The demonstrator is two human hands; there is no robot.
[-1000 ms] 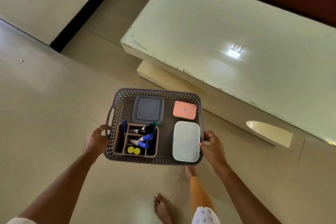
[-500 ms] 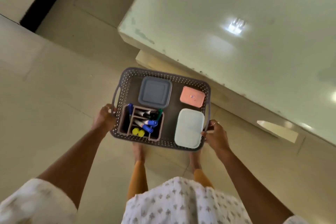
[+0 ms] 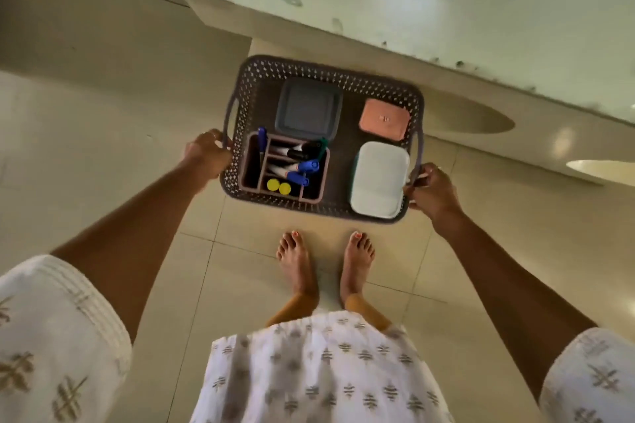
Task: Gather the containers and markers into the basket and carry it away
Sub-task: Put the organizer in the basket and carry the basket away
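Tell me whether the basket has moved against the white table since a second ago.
Cannot tell for sure: the basket sits nearer the white table edge than before, but the head camera tilted down too. Both hands grip its handles.

Purple lattice basket (image 3: pixel 343 81) held above tiled floor, left hand (image 3: pixel 205 155) gripping left handle, right hand (image 3: pixel 431 188) gripping right handle. Inside: grey container (image 3: pixel 308 110), pink container (image 3: pixel 385 119), white container (image 3: pixel 378 179), divided organizer (image 3: pixel 252 161) holding markers (image 3: pixel 298 168). Bare feet (image 3: pixel 295 259) below basket. Pale table (image 3: pixel 429 3) beyond.
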